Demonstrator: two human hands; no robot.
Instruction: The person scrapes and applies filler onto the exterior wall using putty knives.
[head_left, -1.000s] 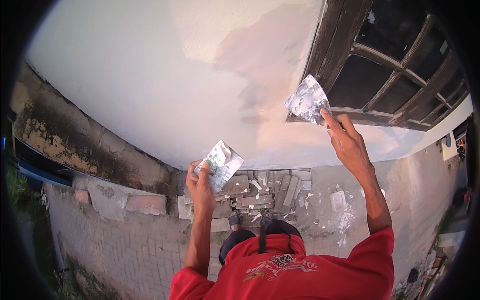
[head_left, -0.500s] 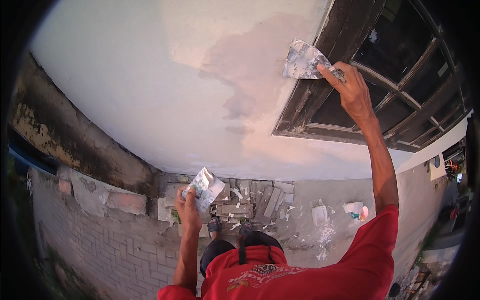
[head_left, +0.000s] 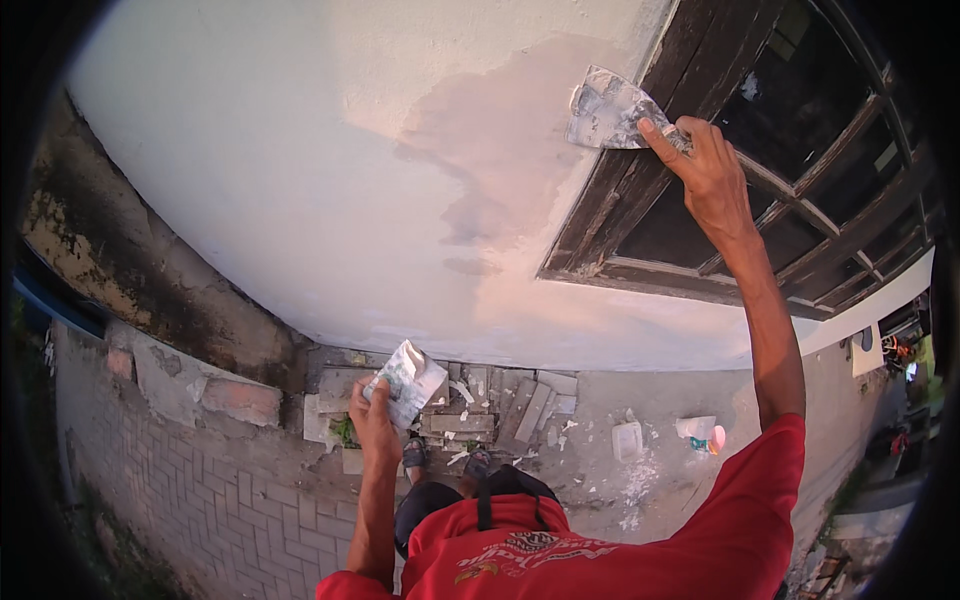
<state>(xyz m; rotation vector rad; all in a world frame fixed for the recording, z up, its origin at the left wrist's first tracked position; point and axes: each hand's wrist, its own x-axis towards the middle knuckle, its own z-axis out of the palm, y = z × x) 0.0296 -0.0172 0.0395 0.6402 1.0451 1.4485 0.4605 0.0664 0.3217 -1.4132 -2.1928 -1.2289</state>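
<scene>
Two scrapers, one to each hand, appear before a pale wall [head_left: 250, 200]. At left and near, the left hand [head_left: 374, 420] pinches the left scraper [head_left: 399, 388] by its near-left corner, thumb flat on the upper face, fingers largely hidden beneath; a white lump [head_left: 412, 358], apparently paste, sits on its far part. The forearm extends from the near edge, elbow low. This plate is probably light, thin and stiff, slippery where smeared; a clean corner offers the surest hold. At right and far, the right hand [head_left: 714, 180] closes round the handle of the right scraper [head_left: 606, 108], thumb pointing toward the blade. The arm reaches out nearly straight; the blade overlaps the wall beside the dark window frame [head_left: 615, 190], contact uncertain. It should prove light and springy, best held behind the metal.
</scene>
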